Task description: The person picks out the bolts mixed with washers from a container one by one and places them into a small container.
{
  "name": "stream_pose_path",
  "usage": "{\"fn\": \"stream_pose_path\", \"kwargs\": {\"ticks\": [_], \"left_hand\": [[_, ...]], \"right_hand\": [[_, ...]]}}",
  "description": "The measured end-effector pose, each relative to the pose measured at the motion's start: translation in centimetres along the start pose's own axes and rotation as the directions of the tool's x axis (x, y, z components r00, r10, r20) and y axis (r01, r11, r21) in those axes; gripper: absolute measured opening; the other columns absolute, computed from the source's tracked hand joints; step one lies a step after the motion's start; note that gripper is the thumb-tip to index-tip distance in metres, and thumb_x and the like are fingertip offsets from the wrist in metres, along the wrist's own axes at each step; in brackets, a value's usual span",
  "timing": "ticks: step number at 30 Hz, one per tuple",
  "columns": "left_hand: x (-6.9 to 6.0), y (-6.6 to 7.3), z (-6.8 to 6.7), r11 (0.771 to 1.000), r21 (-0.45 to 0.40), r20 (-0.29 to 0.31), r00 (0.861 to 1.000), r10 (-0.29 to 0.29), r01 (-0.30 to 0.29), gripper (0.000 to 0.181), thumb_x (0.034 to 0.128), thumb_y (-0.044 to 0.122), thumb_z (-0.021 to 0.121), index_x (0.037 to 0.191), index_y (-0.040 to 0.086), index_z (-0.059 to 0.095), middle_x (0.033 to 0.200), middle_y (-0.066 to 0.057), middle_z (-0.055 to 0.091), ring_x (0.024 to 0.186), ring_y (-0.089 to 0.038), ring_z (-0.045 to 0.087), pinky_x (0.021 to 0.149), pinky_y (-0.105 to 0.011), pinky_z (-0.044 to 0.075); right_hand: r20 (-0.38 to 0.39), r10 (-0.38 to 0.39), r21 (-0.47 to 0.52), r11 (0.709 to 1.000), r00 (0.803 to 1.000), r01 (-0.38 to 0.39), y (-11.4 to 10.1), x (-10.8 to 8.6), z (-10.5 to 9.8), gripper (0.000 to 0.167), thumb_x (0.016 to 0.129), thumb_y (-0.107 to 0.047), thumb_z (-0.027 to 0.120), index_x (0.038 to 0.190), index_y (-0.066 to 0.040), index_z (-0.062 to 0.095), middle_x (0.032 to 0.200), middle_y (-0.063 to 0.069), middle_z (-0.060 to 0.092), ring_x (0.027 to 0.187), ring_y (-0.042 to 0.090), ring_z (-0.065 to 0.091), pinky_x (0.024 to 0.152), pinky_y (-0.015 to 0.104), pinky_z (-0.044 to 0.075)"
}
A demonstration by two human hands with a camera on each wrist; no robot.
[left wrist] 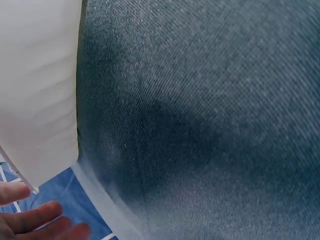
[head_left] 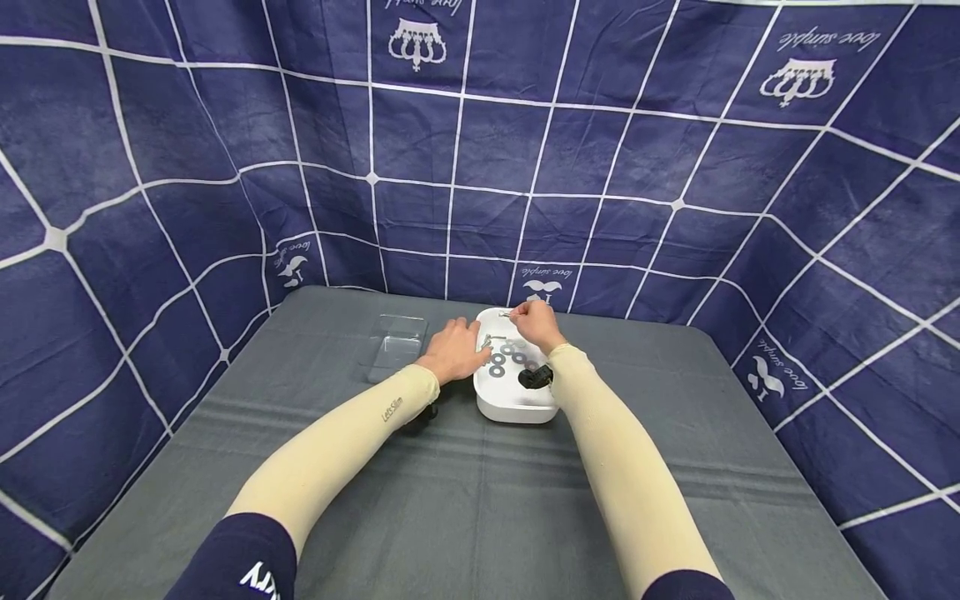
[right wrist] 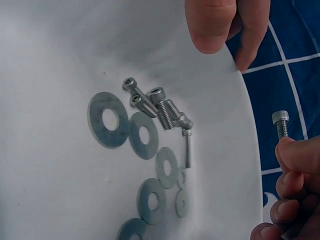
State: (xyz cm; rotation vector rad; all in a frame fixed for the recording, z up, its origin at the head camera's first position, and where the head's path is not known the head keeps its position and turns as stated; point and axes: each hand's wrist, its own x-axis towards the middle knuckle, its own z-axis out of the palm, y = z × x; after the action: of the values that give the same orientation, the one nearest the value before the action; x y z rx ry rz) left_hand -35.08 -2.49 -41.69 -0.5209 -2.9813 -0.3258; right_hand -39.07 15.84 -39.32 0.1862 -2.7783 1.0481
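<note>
My right hand (head_left: 537, 327) is above the far end of a white tub (head_left: 517, 414), pinching a silver socket-head bolt (right wrist: 281, 121) between thumb and fingers, head upward in the right wrist view. My left hand (head_left: 453, 350) rests at the tub's left rim. Its thumb reaches over the inside and its other fingers look loosely extended; the left wrist view catches only some fingers (left wrist: 37, 217) beside the tub wall. Several flat grey washers (right wrist: 108, 120) lie on the tub floor, larger and smaller ones. Beside them is a small heap of bolts (right wrist: 161, 109).
A clear plastic box (head_left: 397, 350) with compartments stands left of the tub, partly behind my left arm. Grey cloth (head_left: 495, 500) covers the table. Blue checked curtains (head_left: 585, 150) hang behind and at both sides. A black wrist camera (head_left: 536, 377) sits at my right wrist.
</note>
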Motion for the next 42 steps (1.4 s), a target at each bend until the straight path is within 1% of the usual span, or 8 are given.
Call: {"fn": "stream_pose_path", "kwargs": {"ticks": [7,13,16,21,25,29,36,42], "left_hand": [[-0.4,-0.7,-1.0,0.999,0.003,-0.057,0.998,0.041,-0.041,0.056,0.0987,0.043,0.055,0.138,0.003,0.056,0.127,-0.019,0.057,0.119,-0.035,0.055,0.096,-0.051,0.052],[-0.8,-1.9,-2.3,0.999,0.007,-0.123,0.991,0.051,-0.051,0.054,0.0979,0.038,0.056,0.140,0.005,0.056,0.132,-0.019,0.057,0.123,-0.036,0.054,0.101,-0.053,0.047],[-1.3,-2.7,-2.8,0.999,0.014,-0.139,0.989,0.045,-0.044,0.056,0.0977,0.039,0.055,0.142,0.006,0.055,0.135,-0.019,0.056,0.127,-0.036,0.051,0.103,-0.054,0.045],[-1.9,-4.2,-3.5,0.999,0.054,-0.128,0.992,0.016,-0.009,0.058,0.0985,0.043,0.052,0.145,0.008,0.053,0.138,-0.018,0.054,0.130,-0.035,0.049,0.104,-0.054,0.043],[-2.3,-5.4,-3.9,0.998,0.061,-0.123,0.992,-0.007,0.015,0.059,0.0993,0.044,0.051,0.147,0.009,0.051,0.141,-0.017,0.052,0.133,-0.035,0.047,0.106,-0.056,0.041],[-2.8,-6.7,-4.1,0.997,0.064,-0.114,0.993,-0.028,0.036,0.060,0.0994,0.044,0.050,0.148,0.010,0.050,0.142,-0.018,0.051,0.134,-0.037,0.045,0.106,-0.057,0.040],[-3.7,-9.0,-4.7,0.995,0.065,-0.084,0.994,-0.070,0.076,0.062,0.0993,0.044,0.051,0.151,0.011,0.046,0.146,-0.020,0.048,0.137,-0.039,0.041,0.108,-0.061,0.036],[-4.2,-10.6,-5.4,0.993,0.059,-0.060,0.994,-0.094,0.098,0.063,0.0995,0.045,0.051,0.152,0.011,0.044,0.148,-0.021,0.046,0.139,-0.040,0.040,0.109,-0.062,0.035]], "right_hand": [[0.019,-0.016,0.048,0.999,1.000,0.015,-0.6,0.1,-0.5,0.019,0.095,-0.012,0.061,0.094,0.000,0.074,0.094,0.013,0.071,0.085,0.024,0.059,0.078,0.032,0.047],[0.028,-0.024,0.097,0.995,0.999,0.021,-1.7,0.2,-0.9,0.019,0.096,-0.013,0.061,0.097,0.000,0.074,0.091,0.010,0.070,0.084,0.021,0.058,0.075,0.028,0.045],[0.039,-0.035,0.111,0.993,0.999,0.030,-2.3,0.2,-0.8,0.019,0.096,-0.013,0.061,0.097,0.000,0.074,0.087,0.008,0.068,0.081,0.019,0.057,0.073,0.027,0.044],[0.055,-0.061,0.129,0.990,0.997,0.053,-3.1,0.2,-0.3,0.018,0.096,-0.012,0.061,0.096,0.001,0.074,0.084,0.005,0.066,0.079,0.017,0.055,0.071,0.026,0.043],[0.042,-0.083,0.144,0.987,0.996,0.077,-3.7,0.3,0.0,0.016,0.094,-0.010,0.061,0.095,0.000,0.074,0.085,0.008,0.068,0.079,0.018,0.056,0.071,0.026,0.042],[0.063,-0.079,0.167,0.984,0.995,0.068,-4.4,0.4,0.5,0.019,0.094,-0.009,0.060,0.098,0.004,0.074,0.090,0.010,0.069,0.081,0.019,0.055,0.071,0.026,0.042],[0.070,-0.083,0.174,0.982,0.994,0.070,-5.5,0.5,1.3,0.015,0.094,-0.010,0.061,0.094,-0.001,0.074,0.090,0.008,0.069,0.079,0.017,0.055,0.068,0.024,0.041],[0.075,-0.093,0.188,0.979,0.993,0.078,-6.4,1.0,2.1,0.015,0.095,-0.009,0.061,0.093,-0.001,0.074,0.085,0.005,0.067,0.077,0.015,0.054,0.068,0.023,0.041]]}}
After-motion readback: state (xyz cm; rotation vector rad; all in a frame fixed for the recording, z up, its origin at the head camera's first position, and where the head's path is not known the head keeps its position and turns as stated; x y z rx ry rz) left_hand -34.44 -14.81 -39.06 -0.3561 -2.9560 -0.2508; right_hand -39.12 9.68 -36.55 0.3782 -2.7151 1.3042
